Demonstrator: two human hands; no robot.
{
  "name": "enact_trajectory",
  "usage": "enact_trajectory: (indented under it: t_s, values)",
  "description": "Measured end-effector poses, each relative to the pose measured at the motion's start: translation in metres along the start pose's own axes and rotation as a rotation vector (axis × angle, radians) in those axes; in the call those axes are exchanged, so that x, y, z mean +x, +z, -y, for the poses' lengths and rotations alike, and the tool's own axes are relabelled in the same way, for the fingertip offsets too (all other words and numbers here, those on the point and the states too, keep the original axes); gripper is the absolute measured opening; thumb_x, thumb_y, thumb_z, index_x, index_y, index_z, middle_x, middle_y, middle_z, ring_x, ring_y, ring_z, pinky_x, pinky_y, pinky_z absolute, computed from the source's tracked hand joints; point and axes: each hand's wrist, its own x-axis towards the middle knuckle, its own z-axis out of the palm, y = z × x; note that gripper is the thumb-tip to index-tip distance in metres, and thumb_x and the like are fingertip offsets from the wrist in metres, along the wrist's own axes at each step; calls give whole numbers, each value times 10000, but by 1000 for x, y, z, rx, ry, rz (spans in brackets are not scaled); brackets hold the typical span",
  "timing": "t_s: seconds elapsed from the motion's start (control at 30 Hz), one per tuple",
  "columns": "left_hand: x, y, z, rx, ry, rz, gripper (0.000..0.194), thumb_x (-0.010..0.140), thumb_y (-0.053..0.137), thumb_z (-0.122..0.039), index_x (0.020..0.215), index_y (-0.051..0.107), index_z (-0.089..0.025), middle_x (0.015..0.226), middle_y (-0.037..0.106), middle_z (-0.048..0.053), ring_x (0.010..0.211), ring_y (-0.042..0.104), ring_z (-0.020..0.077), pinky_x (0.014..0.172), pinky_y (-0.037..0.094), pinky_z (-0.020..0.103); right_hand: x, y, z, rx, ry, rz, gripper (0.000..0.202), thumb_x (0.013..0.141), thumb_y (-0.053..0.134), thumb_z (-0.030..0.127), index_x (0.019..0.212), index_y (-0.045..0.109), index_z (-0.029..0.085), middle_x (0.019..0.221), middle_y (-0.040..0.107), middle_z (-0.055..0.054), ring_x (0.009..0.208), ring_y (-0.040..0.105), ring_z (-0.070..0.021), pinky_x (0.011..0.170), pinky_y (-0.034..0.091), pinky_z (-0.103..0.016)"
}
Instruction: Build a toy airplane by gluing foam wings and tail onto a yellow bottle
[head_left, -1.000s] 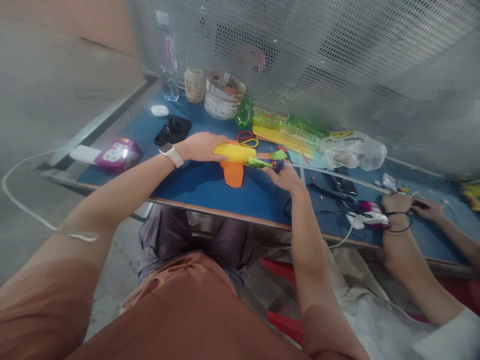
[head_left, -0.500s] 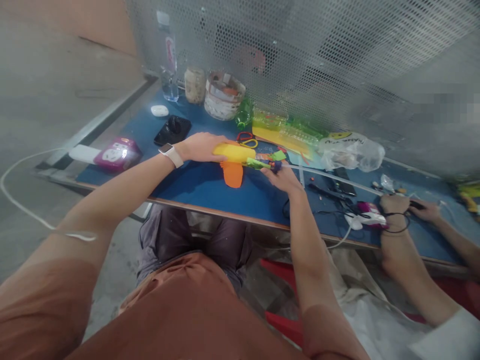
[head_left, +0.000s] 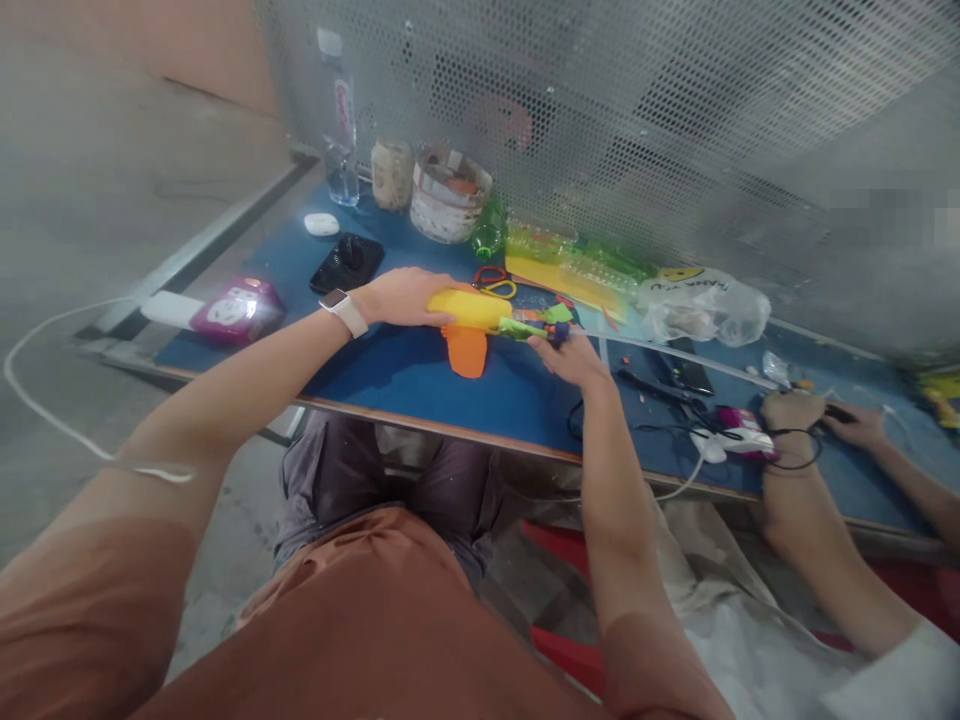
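Observation:
My left hand (head_left: 409,295) is closed over the far left end of a yellow cylinder (head_left: 469,309), which lies sideways above the table. A flat orange fin (head_left: 466,352) sticks out below it, and bright green pieces (head_left: 517,328) sit at its right end. Against that end, my right hand (head_left: 576,355) grips a dark blue glue gun (head_left: 557,333), mostly hidden by the fingers. A long translucent glue stick (head_left: 675,352) trails from it to the right. Behind the cylinder are scissors (head_left: 498,288) with red and yellow handles.
On the blue table (head_left: 390,385) stand a water bottle (head_left: 341,130), a jar (head_left: 391,175) and a tub (head_left: 450,195). A black phone (head_left: 347,263) and a purple power strip (head_left: 238,308) lie left. A plastic bag (head_left: 705,305) and a co-worker's hands (head_left: 791,410) are right.
Both hands keep their hold, and the yellow cylinder stays nearly where it was. My right hand and the glue gun have shifted very slightly to the right.

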Motion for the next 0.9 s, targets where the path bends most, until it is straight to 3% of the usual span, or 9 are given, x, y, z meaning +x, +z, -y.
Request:
enact_trajectory:
  t_s: [0.23, 0.43, 0.57, 0.7, 0.9]
  values:
    - [2, 3, 4, 18, 16, -30, 828, 1183, 659, -726, 1915, 694, -340, 1590, 843, 162, 1421, 840, 395, 1252, 661, 445, 0, -1, 0, -21, 45, 41, 1002, 953, 459, 1309, 615, 498, 365, 577, 634, -113, 612, 700, -325, 668, 586, -488]
    - [-3, -1, 0, 23, -5, -34, 785, 1211, 606, -728, 1912, 713, -391, 1608, 823, 144, 1405, 839, 393, 1218, 667, 441, 0, 1, 4, -36, -8, -14, 859, 1077, 565, 1148, 752, 550, 354, 615, 638, -97, 704, 743, -371, 726, 643, -492]
    - [-4, -2, -2, 24, -32, -43, 783, 1200, 617, -740, 1888, 745, -391, 1656, 779, 151, 1337, 863, 387, 1168, 681, 449, 2, 4, 1, -36, -10, -36, 840, 1071, 550, 1136, 749, 542, 361, 617, 636, -96, 705, 740, -381, 693, 636, -498]
    - [-1, 2, 2, 4, -12, -75, 817, 1188, 621, -728, 1882, 735, -311, 1623, 831, 167, 1430, 840, 411, 1227, 661, 468, 3, 7, 1, -22, -7, -57, 821, 1052, 569, 1133, 761, 553, 365, 625, 642, -92, 715, 748, -383, 693, 637, -501]
    - [4, 7, 8, 29, -43, -88, 731, 1193, 580, -745, 1634, 865, -237, 1534, 888, 169, 1389, 847, 407, 1182, 661, 476, 2, 7, 7, -38, 75, -88, 739, 1080, 712, 1013, 766, 599, 354, 637, 662, -94, 826, 847, -429, 781, 693, -494]
